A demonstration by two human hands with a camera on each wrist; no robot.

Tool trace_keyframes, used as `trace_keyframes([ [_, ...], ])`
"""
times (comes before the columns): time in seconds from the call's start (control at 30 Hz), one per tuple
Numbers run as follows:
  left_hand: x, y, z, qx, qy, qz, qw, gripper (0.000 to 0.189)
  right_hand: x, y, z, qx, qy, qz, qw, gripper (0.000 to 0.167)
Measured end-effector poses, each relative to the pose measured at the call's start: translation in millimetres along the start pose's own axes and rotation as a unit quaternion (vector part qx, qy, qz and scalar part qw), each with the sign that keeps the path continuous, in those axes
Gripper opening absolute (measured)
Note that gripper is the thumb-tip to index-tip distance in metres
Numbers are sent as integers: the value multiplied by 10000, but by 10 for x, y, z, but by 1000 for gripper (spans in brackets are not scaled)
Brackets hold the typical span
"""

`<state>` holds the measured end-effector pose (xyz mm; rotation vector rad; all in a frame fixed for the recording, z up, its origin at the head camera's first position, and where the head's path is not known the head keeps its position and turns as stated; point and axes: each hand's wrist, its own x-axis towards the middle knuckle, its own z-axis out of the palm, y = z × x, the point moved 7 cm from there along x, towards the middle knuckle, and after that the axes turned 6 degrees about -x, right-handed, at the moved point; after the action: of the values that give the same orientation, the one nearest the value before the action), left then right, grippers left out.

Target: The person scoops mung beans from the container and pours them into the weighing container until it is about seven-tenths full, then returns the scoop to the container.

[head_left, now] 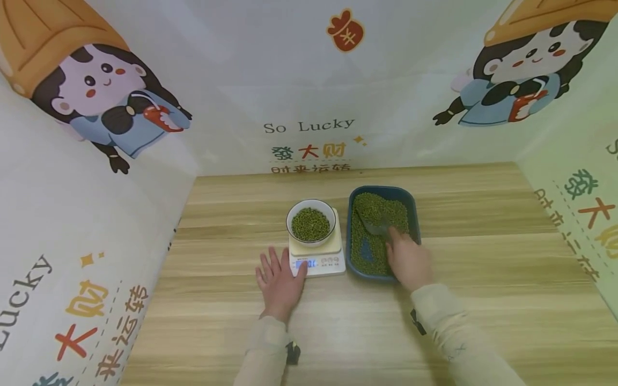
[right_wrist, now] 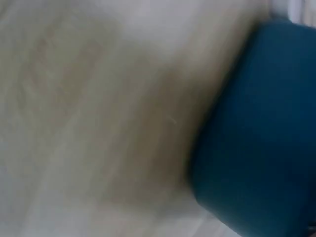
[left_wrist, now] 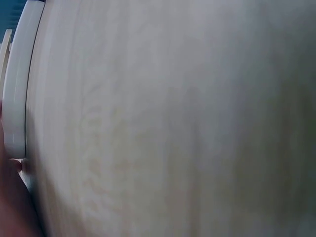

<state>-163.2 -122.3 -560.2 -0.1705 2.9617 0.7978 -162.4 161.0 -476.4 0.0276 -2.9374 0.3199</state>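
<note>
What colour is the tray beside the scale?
The tray is dark blue; the head view shows it best.

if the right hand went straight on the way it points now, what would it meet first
Probably the heaped mung beans in the blue tray, met by the scoop that the right hand grips; how deep the scoop already sits is unclear.

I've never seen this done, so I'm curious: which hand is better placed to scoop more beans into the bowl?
Probably the right hand: it holds the scoop among the beans in the blue tray. The left hand rests at the scale, farther from the tray.
</note>
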Motion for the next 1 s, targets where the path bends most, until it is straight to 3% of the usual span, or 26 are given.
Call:
trace_keyframes([
  [0.13, -2, -6, 23, 8, -1, -1, 10000, 74, -30, -14, 94, -90, -89, 190, 9997, 46],
  [0.37, 26, -41, 23, 68, 45, -43, 10000, 76, -2, -1, 301, -258, -1011, 371, 9938, 49],
  [0.57, 21, -26, 48, 73, 0, -25, 10000, 76, -6, 47, 352, -163, -1474, 583, 9872, 44],
  [1.0, 13, -23, 46, 76, 78, 45, 9999, 76, -6, 72, 366, -24, -1346, 881, 9870, 38],
])
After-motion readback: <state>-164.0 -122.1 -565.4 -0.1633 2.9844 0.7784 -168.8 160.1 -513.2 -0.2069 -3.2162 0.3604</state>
